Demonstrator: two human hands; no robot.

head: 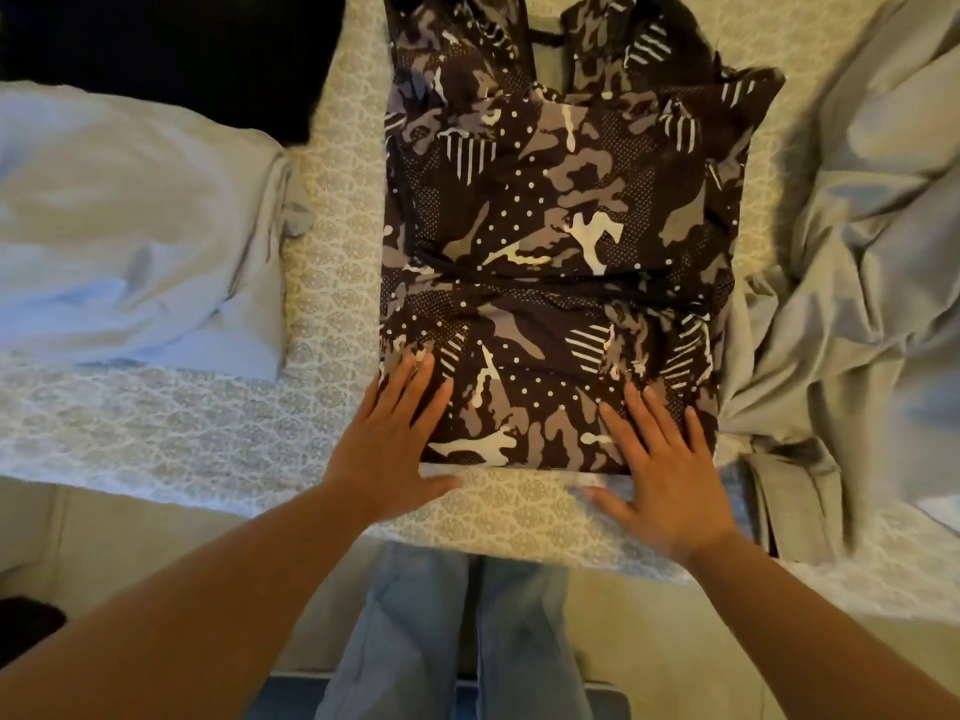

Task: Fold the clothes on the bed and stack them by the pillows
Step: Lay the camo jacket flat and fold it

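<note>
Bed (332,262) with pale patterned cover fills the frame. White pillow (130,226) at left, rumpled grey sheet (857,241) at right. Folded camouflage garment (561,241) lies centre, between them, a strip of cover free on its left. My left hand (387,444) and right hand (667,475) lie flat, fingers straight, pressing its near corners; near bed edge just below.

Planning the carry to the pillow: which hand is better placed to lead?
Probably left. The left hand rests flat on the camouflage garment corner nearest the pillow; the right hand lies on the far corner.
</note>
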